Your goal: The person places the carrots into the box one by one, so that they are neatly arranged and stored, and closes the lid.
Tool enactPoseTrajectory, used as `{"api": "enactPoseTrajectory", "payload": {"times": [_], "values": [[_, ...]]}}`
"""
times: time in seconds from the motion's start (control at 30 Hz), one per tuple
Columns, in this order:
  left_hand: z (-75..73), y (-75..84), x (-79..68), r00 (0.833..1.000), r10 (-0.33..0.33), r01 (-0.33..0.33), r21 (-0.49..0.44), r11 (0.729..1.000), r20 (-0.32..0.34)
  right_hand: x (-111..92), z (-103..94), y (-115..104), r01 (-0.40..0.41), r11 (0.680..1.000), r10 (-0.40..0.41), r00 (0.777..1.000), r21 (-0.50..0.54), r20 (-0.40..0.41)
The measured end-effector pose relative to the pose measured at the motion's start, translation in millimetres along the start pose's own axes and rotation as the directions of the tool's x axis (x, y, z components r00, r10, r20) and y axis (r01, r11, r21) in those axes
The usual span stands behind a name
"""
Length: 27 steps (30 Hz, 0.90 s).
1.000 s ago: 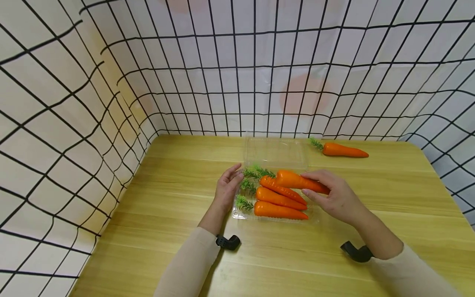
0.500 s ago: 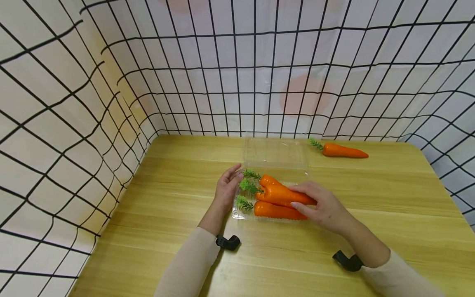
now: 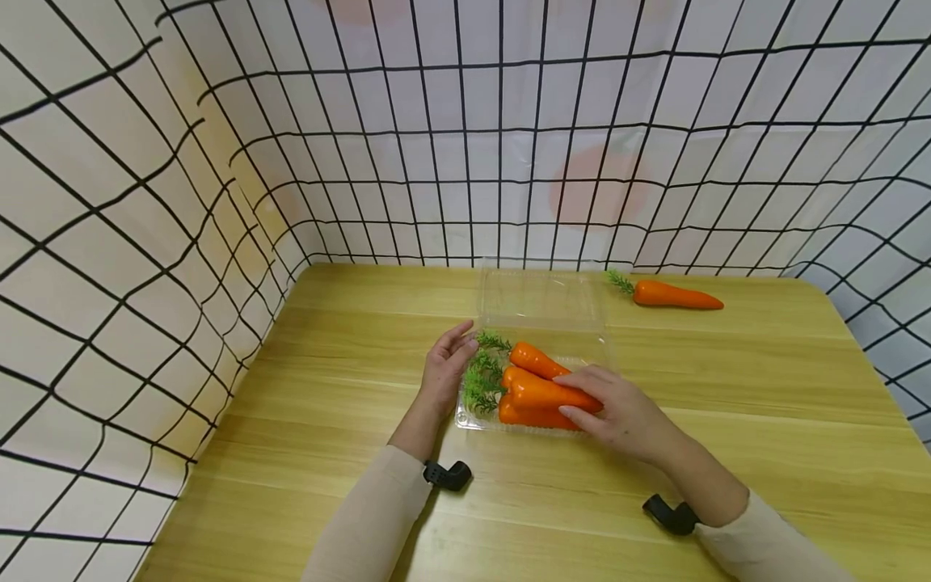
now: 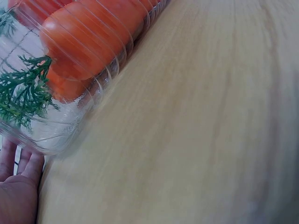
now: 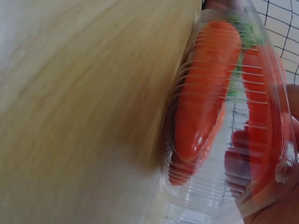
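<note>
Several orange carrots with green leafy tops lie in a clear plastic clamshell box (image 3: pixel 465 422), leaves to the left. My right hand (image 3: pixel 629 416) pinches one carrot (image 3: pixel 549 393) near its tapered end, over the others. Behind it another carrot (image 3: pixel 533 356) shows, and a front carrot (image 3: pixel 531 416) is partly covered. My left hand (image 3: pixel 445 370) rests with fairly straight fingers at the box's left end. In the left wrist view its fingers (image 4: pixel 32 168) are right at the box's corner. Through the ribbed wall, the right wrist view shows a carrot (image 5: pixel 208 88) lying inside.
The box's clear lid (image 3: pixel 541 295) lies folded back behind it. A single carrot (image 3: pixel 676 295) lies on the wooden table (image 3: pixel 349 347) at the back right. A black wire grid (image 3: pixel 502 153) with pale sheeting stands around the table's back and sides.
My right hand has brought its carrot down and toward me, from the back of the box to above the front carrots, shifting slightly left. The left hand has stayed in place.
</note>
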<state>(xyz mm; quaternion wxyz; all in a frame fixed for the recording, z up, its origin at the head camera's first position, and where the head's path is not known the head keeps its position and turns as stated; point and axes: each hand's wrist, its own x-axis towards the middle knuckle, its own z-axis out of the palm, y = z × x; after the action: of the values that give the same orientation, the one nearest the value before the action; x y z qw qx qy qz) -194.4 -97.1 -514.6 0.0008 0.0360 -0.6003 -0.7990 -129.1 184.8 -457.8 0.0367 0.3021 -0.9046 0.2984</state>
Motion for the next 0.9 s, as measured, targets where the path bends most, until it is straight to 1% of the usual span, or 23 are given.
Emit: {"api": "enactPoseTrajectory", "payload": {"times": [0.2, 0.4, 0.67, 0.77, 0.9], "values": [[0.0, 1.0, -1.6, 1.0, 0.002, -0.002, 0.005, 1.0, 0.005, 1.5, 3.6, -3.0, -0.032, 0.999, 0.033, 0.999, -0.022, 0.034], [-1.4, 0.7, -2.6, 1.0, 0.002, -0.002, 0.01, 1.0, 0.01, 3.1, 5.8, -4.9, -0.054, 0.998, 0.055, 0.997, -0.026, 0.044], [-1.9, 1.2, -2.6, 1.0, 0.01, -0.01, 0.034, 0.999, 0.017, 5.3, 5.9, -8.3, -0.112, 0.993, 0.113, 0.99, -0.028, 0.078], [-1.3, 1.7, -2.2, 1.0, 0.013, -0.014, 0.033, 0.999, 0.016, 5.6, 5.8, -8.6, -0.113, 0.993, 0.116, 0.99, -0.035, 0.076], [-0.8, 1.8, -1.7, 1.0, 0.015, -0.016, 0.027, 1.0, 0.017, 6.2, 5.9, -8.1, -0.097, 0.995, 0.099, 0.994, -0.035, 0.053]]}}
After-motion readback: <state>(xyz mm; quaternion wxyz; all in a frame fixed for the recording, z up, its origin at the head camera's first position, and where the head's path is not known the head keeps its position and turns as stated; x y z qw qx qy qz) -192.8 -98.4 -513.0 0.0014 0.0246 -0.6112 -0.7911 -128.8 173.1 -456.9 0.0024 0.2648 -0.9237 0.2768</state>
